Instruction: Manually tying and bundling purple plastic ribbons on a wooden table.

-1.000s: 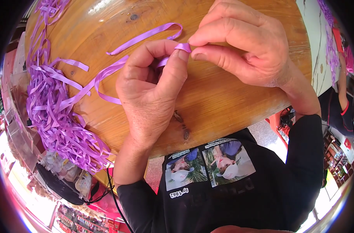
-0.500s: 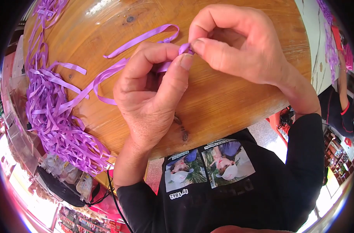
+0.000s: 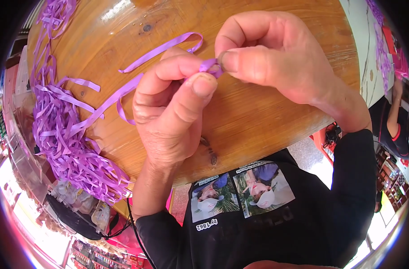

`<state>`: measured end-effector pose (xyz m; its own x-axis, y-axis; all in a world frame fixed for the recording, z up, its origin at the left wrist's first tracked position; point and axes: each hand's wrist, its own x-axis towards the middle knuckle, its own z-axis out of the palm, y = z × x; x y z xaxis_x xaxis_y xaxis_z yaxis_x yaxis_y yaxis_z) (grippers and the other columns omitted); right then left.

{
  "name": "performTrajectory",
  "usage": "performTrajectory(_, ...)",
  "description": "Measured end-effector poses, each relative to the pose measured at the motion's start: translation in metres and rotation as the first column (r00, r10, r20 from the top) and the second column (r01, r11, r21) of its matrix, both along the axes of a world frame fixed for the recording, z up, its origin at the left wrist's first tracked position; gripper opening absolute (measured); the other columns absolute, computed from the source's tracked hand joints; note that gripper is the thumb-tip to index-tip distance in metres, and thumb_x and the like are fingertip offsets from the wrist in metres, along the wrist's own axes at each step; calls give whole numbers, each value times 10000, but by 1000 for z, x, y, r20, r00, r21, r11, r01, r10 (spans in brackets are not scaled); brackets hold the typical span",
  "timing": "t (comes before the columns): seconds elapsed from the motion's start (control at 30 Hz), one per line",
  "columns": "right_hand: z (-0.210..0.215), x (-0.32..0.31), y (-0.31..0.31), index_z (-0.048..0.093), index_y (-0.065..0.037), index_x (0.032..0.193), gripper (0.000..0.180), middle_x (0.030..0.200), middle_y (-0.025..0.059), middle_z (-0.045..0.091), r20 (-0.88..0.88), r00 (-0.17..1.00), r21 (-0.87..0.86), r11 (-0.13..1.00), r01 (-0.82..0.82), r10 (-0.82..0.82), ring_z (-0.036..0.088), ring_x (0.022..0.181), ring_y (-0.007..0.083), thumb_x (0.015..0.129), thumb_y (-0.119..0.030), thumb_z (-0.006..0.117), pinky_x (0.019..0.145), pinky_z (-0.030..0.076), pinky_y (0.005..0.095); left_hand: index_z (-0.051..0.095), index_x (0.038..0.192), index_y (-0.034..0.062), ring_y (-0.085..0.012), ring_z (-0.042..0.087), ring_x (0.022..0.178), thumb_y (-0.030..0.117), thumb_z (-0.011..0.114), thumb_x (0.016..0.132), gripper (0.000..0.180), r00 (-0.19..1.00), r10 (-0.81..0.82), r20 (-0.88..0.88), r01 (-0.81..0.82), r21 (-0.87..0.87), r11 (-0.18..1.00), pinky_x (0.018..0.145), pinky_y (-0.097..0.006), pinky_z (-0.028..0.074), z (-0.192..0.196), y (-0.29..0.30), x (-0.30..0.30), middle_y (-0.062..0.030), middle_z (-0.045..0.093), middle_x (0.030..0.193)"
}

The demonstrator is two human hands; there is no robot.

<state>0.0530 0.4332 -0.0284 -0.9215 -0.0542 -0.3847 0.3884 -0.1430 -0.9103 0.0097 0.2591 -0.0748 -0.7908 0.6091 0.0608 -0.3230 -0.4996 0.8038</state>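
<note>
A narrow purple ribbon [image 3: 210, 67] is bent into a small loop between my two hands, just above the wooden table [image 3: 258, 130]. My left hand [image 3: 168, 98] pinches the loop between thumb and forefinger. Thumb and forefinger of my right hand [image 3: 276, 56] grip the ribbon at the loop's right side. One length of ribbon [image 3: 157, 51] lies on the wood behind my left hand and curls over at its far end. Another stretch [image 3: 110, 101] runs left from behind my left hand toward the pile. My other left fingers hide part of the ribbon.
A tangled heap of purple ribbon [image 3: 65, 130] covers the table's left edge, trailing up to the far left. Below it are clear plastic bags [image 3: 78, 197] and a black cable [image 3: 135, 233]. At right, another person's arm [image 3: 395, 103] shows beside more hanging purple ribbon [image 3: 381, 54].
The small loop between my fingertips has opened wider and moved slightly left and down. My left thumb has shifted left. Both hands keep their pinch on the ribbon.
</note>
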Motion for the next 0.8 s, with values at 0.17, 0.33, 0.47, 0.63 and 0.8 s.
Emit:
performTrajectory(0.17,-8,0,-3,587,-42,801,63,709,-57,511,-89,996,-32,999,28,-31,419,621,5,790,-104,588,544,316,176,594,967,15,-75,481,710,-18,620,818,155,931,-156,330,102,176,979,566,-211,384,4,-1,2,-40,581,875)
performTrajectory(0.33,12,4,-3,587,-39,811,67,712,-47,518,43,999,-84,996,-21,25,430,641,10,793,-103,592,561,329,179,604,964,18,-70,474,691,-25,617,818,152,996,-78,40,75,70,995,571,-207,379,-3,-1,-5,-36,589,883)
performTrajectory(0.47,2,0,0,589,-34,833,77,721,-46,522,-107,994,37,998,41,-37,446,676,13,809,-107,597,587,343,170,613,978,20,-65,466,672,-24,616,820,164,994,-91,61,91,9,996,550,-205,362,4,2,-5,-26,595,859)
performTrajectory(0.63,-7,-4,-1,587,-16,910,89,757,-42,533,-68,998,-26,999,-20,18,466,710,14,831,-55,600,628,368,171,614,986,29,-48,396,598,28,609,844,143,911,-188,367,134,167,977,499,-203,307,-1,-2,-4,13,589,812)
performTrajectory(0.8,-19,-3,-1,579,14,981,136,822,24,575,-595,790,299,953,51,145,508,728,71,845,20,572,666,406,210,610,1005,36,-42,325,547,72,601,860,150,909,-196,368,135,185,973,484,-201,270,-1,-1,-5,34,565,771)
